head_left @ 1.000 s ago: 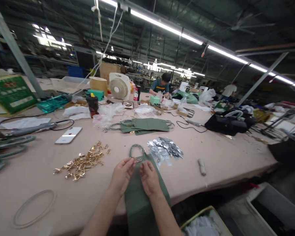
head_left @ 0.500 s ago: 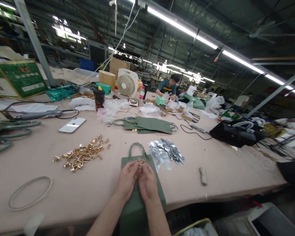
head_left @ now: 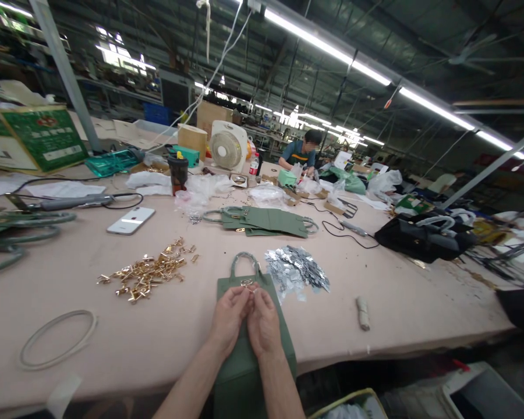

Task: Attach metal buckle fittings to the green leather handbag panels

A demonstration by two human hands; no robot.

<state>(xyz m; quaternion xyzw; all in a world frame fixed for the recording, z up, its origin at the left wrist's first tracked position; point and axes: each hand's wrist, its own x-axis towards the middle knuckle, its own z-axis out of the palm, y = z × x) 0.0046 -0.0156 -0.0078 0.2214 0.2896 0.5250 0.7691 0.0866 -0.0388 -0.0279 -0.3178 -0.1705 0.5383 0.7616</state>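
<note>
A green bag panel (head_left: 240,355) with a looped handle (head_left: 243,261) lies over the table's near edge. My left hand (head_left: 229,317) and my right hand (head_left: 262,321) rest on it side by side, fingertips pinched together on a small metal clasp (head_left: 247,284) just below the handle. A pile of gold metal fittings (head_left: 151,272) lies to the left of my hands. To their right is a heap of silver metal pieces (head_left: 297,269).
A stack of green bag panels (head_left: 266,221) lies mid-table, a white phone (head_left: 131,220) to the left, a pale ring (head_left: 56,338) near the front left. A small grey roll (head_left: 364,311) sits right. A seated person (head_left: 303,154) works at the far end by a fan (head_left: 227,148).
My hands have closed in together on the clasp; a second ago they were slightly apart. The view has tilted and shifted a little.
</note>
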